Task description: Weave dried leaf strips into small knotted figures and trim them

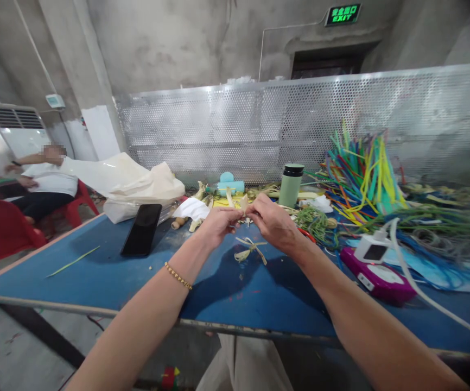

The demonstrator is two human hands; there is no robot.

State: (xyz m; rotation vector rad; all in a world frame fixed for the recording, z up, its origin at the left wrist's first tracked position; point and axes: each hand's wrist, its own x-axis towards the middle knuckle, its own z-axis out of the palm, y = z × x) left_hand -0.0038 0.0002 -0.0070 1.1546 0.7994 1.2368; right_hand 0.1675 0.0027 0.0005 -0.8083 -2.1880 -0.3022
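My left hand (217, 222) and my right hand (272, 222) meet above the blue table (96, 271), both pinched on a thin pale straw strip (243, 219) stretched between their fingertips. A small knotted piece of pale straw (250, 248) lies on the table just below the hands. A bead bracelet (178, 276) sits on my left wrist. More pale straw pieces (202, 195) lie behind the hands.
A black phone (141, 229) lies left of the hands. A green flask (291, 185), a teal bottle (229, 184), plastic bags (137, 187), coloured strips (361, 174), green cord (314, 220) and a magenta charger box (377, 274) crowd the far and right side. A person sits on a red chair at left.
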